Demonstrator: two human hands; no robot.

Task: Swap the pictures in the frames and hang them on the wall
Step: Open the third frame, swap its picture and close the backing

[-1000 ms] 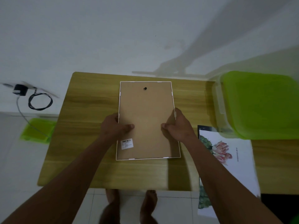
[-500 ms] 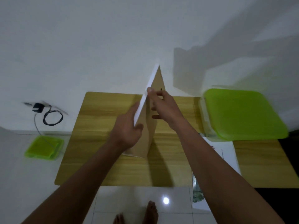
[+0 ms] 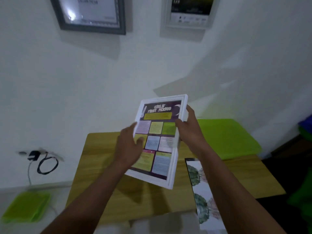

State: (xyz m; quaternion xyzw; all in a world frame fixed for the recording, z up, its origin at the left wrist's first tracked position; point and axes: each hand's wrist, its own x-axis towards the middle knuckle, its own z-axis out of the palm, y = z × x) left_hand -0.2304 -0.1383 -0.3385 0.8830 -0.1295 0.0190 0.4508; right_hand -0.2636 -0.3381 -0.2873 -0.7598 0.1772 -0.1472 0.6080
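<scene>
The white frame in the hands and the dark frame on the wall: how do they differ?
The white frame is held tilted over the table, gripped by the left hand and right hand; the dark frame hangs on the wall. The white frame shows a colourful poster of boxes; the dark frame shows a pale sheet with glare. Both are rectangular and filled.

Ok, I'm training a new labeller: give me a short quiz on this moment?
1. True or false: the white frame lies flat on the table.
2. The frame is held by: A one hand, B two hands, C nothing.
3. Fill in: the floral print lies at the person's ____ side.
Key: 1 false, it is held up; 2 B, left hand and right hand; 3 right.
</scene>
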